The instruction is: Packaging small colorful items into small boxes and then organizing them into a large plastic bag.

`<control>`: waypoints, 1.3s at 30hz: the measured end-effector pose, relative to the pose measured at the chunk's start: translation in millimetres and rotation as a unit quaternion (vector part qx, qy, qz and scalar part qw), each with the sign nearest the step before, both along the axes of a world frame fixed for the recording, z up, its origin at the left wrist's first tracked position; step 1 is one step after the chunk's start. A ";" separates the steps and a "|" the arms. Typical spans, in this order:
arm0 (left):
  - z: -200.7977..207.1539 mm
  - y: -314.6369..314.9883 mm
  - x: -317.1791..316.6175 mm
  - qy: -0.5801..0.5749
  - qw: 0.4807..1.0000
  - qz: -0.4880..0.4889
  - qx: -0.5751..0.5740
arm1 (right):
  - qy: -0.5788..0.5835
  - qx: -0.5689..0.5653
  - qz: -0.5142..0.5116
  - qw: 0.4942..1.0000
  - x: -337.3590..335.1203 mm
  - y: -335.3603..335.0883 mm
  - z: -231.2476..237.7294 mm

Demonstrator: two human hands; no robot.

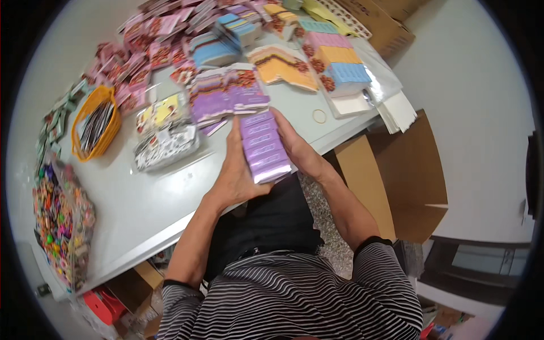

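A row of small purple packets (262, 144), pressed together into a block, is held between my two hands at the front edge of the table. My left hand (233, 173) wraps its left side and lower end. Along its right side lie the fingers of my right hand (296, 144). Just beyond the block sit more purple packets (218, 99) in fanned stacks. Yellow-orange packets (283, 65) lie to their right, and blue packets (212, 50) stand behind. A thin rubber band (319, 116) rests on the table to the right of my right hand.
Pink packets (161, 34) are heaped at the back left. A yellow basket (99, 124) holds dark packets; beside it are clear bags (164, 141). A bag of colourful small items (62, 221) stands far left. At right are coloured packet rows (340, 54) and an open cardboard box (396, 175).
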State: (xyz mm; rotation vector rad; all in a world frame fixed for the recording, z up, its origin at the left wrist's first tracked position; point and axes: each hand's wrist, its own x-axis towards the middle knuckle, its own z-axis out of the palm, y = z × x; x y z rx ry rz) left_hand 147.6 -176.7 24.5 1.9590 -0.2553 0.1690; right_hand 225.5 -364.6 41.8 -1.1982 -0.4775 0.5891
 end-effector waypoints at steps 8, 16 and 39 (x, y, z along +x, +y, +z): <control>82.8 -35.1 50.0 0.067 0.972 -0.219 -0.048 | -0.334 -0.321 -0.060 0.884 -17.5 -92.5 84.2; 84.7 -104.4 123.5 0.092 0.928 -0.362 -0.010 | -0.304 -0.298 -0.200 0.883 -7.6 -154.2 53.9; 143.9 -212.5 277.4 -0.128 0.733 -0.539 0.396 | -0.279 -0.016 -0.591 0.757 88.3 -131.0 -41.0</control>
